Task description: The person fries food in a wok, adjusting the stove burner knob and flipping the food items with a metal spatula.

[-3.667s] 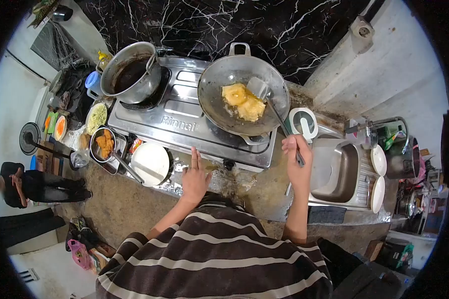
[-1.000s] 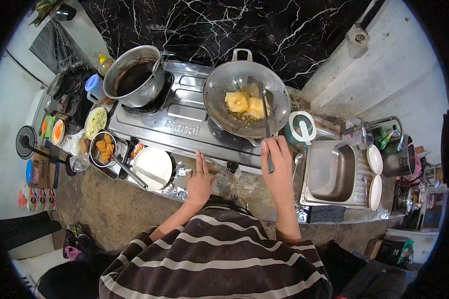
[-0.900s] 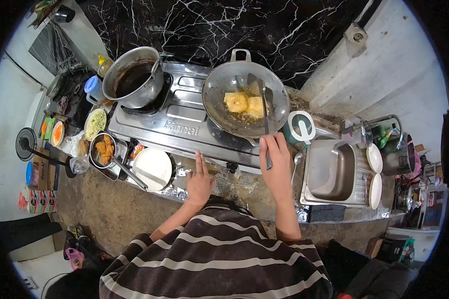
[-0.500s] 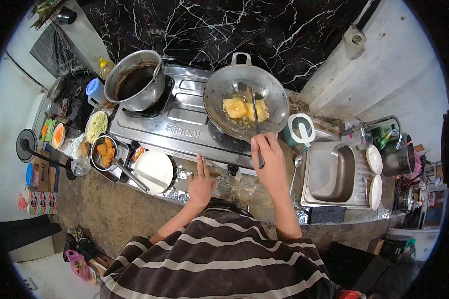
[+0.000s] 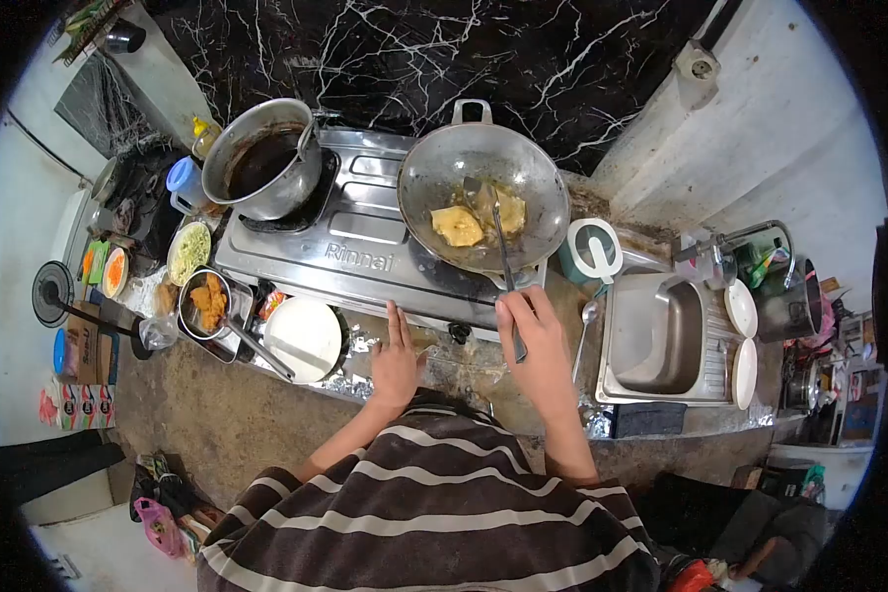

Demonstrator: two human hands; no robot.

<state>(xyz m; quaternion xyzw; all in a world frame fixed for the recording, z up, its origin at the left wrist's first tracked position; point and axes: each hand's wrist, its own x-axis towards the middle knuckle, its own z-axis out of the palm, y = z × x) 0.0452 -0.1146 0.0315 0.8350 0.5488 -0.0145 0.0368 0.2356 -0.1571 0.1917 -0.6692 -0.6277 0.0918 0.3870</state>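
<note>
A wok [image 5: 548, 183] sits on the right burner of the gas stove [image 5: 311, 255]. Two yellow battered pieces fry in oil inside it: the left piece [image 5: 456, 227] lies by itself, while the right piece [image 5: 512, 212] is partly behind a metal spatula [image 5: 504, 255]. My right hand [image 5: 536, 340] is closed round the spatula's handle, in front of the wok; the blade rests on the right piece. By the stove's front edge, my left hand [image 5: 396, 363] holds nothing, its fingers stretched forward, next to a white plate [image 5: 304, 340].
A large pot [image 5: 311, 178] stands on the left burner. Left of the plate, a strainer [image 5: 207, 304] holds browned fried pieces, near a plate of shredded vegetables [image 5: 189, 253]. To the right are a lidded green container [image 5: 592, 252], a spoon [image 5: 588, 316] and a sink [image 5: 661, 335].
My right hand has drawn back slightly with the spatula. The left battered piece has shifted left and down, apart from the right piece. My left hand stays in place.
</note>
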